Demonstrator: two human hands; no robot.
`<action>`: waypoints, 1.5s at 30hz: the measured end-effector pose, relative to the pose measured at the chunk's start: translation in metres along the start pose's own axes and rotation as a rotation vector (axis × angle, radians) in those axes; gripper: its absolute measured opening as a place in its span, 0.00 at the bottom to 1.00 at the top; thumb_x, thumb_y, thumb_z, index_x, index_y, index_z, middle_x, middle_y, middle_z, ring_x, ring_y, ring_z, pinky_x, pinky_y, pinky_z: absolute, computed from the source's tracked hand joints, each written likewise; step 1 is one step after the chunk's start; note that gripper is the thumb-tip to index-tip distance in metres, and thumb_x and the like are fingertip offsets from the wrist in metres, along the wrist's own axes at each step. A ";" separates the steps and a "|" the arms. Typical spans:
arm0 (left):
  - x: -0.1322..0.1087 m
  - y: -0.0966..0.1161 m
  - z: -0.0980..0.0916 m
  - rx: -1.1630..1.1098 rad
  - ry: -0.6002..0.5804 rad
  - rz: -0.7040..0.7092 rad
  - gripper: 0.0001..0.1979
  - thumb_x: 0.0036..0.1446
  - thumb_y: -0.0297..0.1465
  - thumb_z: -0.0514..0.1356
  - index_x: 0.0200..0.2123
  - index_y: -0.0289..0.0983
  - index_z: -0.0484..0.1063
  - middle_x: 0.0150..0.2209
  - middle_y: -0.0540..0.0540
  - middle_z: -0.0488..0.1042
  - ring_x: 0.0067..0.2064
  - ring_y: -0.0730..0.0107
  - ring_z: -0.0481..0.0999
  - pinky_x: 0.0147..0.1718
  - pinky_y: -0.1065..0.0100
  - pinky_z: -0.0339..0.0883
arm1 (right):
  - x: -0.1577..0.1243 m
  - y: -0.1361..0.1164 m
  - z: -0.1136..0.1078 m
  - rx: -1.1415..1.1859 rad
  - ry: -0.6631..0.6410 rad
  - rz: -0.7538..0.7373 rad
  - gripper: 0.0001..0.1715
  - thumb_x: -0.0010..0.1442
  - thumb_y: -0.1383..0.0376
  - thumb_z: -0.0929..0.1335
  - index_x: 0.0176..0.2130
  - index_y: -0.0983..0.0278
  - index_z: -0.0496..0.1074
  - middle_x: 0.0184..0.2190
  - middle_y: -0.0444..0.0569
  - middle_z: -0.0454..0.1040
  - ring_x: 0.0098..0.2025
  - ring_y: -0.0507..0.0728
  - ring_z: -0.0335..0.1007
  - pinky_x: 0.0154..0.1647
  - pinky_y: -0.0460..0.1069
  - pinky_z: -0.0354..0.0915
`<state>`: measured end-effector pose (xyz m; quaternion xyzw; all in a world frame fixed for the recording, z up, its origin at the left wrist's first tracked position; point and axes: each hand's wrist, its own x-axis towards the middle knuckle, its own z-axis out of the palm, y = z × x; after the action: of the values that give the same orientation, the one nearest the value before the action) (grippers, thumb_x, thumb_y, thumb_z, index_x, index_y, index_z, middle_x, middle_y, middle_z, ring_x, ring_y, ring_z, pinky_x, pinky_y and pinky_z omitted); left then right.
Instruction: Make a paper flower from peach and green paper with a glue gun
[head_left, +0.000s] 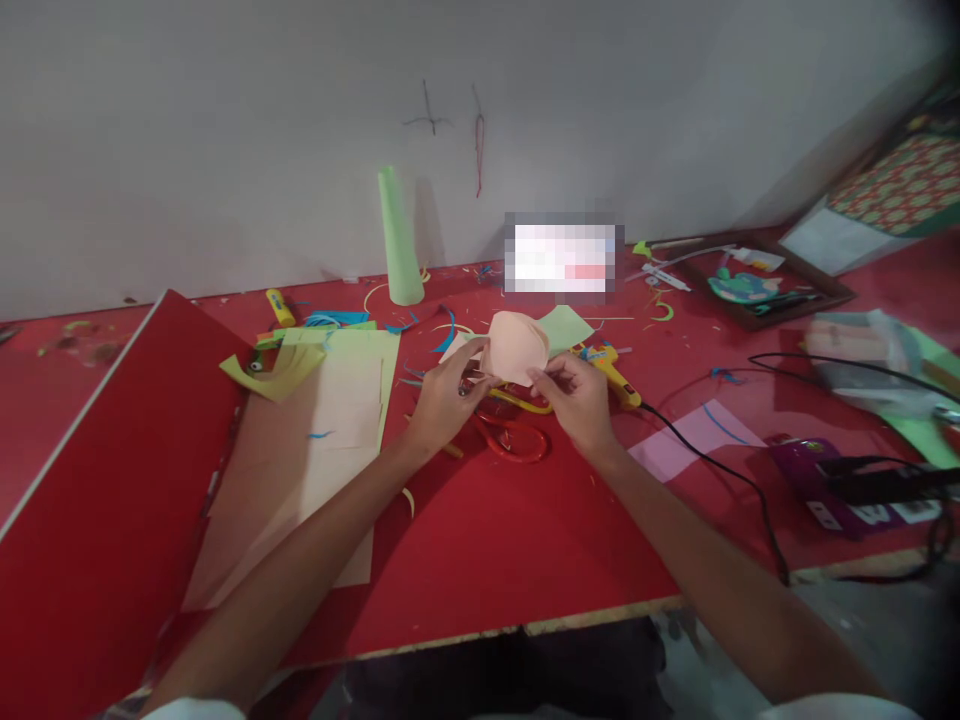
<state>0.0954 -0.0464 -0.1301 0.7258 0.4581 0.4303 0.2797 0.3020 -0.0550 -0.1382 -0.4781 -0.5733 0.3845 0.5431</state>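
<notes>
Between both hands is a rounded piece of peach paper (517,347), raised over the red table. My left hand (448,395) pinches its lower left edge, and my right hand (574,398) pinches the lower right edge. Just below them lie red-handled scissors (517,440), and a yellow handle shows partly behind the paper. Right of my right hand rests a yellow glue gun (613,377) with a black cord. A green paper square (566,330) lies behind the peach piece.
A green paper cone (401,240) stands near the wall. Peach and green sheets (337,400) lie at left beside a red board (120,480). Pink paper (697,437), a purple box (832,490), a brown tray (817,295) and blue paper scraps are spread about.
</notes>
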 end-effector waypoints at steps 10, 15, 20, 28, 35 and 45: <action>-0.002 -0.001 0.001 -0.233 -0.185 -0.001 0.33 0.59 0.33 0.67 0.66 0.45 0.64 0.59 0.39 0.78 0.49 0.61 0.84 0.48 0.59 0.80 | -0.003 0.005 0.008 0.017 -0.026 -0.001 0.26 0.58 0.43 0.73 0.26 0.58 0.65 0.19 0.41 0.68 0.23 0.53 0.65 0.28 0.50 0.64; -0.004 -0.002 0.001 -0.329 -0.211 -0.050 0.38 0.59 0.38 0.69 0.69 0.45 0.60 0.63 0.36 0.74 0.50 0.59 0.83 0.50 0.57 0.80 | -0.001 0.008 0.006 0.006 -0.037 -0.032 0.25 0.60 0.45 0.73 0.26 0.59 0.65 0.20 0.41 0.68 0.23 0.52 0.63 0.28 0.49 0.62; -0.001 -0.004 -0.001 -0.437 -0.221 -0.070 0.39 0.59 0.40 0.70 0.69 0.46 0.60 0.64 0.36 0.73 0.54 0.55 0.82 0.51 0.56 0.80 | -0.002 0.002 0.006 -0.020 -0.028 -0.032 0.26 0.60 0.44 0.72 0.25 0.58 0.65 0.19 0.41 0.68 0.22 0.52 0.62 0.27 0.49 0.62; 0.001 -0.006 -0.002 -0.442 -0.150 -0.066 0.30 0.60 0.43 0.68 0.63 0.42 0.66 0.54 0.38 0.80 0.52 0.57 0.82 0.48 0.59 0.79 | -0.004 0.002 0.001 -0.035 -0.075 -0.059 0.28 0.60 0.41 0.72 0.25 0.59 0.66 0.20 0.41 0.66 0.23 0.53 0.61 0.27 0.49 0.60; 0.004 -0.008 -0.003 -0.505 -0.046 -0.136 0.28 0.64 0.43 0.64 0.63 0.41 0.66 0.47 0.40 0.82 0.46 0.62 0.84 0.43 0.62 0.80 | -0.006 0.003 -0.001 -0.060 -0.070 -0.050 0.29 0.62 0.39 0.69 0.28 0.59 0.66 0.23 0.42 0.65 0.25 0.53 0.59 0.28 0.50 0.58; -0.003 -0.005 0.001 -0.276 -0.088 -0.158 0.23 0.53 0.48 0.71 0.43 0.35 0.79 0.41 0.39 0.84 0.45 0.55 0.83 0.48 0.56 0.79 | -0.010 0.003 -0.004 -0.150 -0.093 -0.163 0.18 0.69 0.53 0.67 0.30 0.60 0.65 0.26 0.42 0.66 0.30 0.54 0.62 0.34 0.50 0.59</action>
<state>0.0933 -0.0474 -0.1357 0.6602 0.4376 0.4337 0.4295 0.3063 -0.0642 -0.1428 -0.4509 -0.6621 0.3167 0.5080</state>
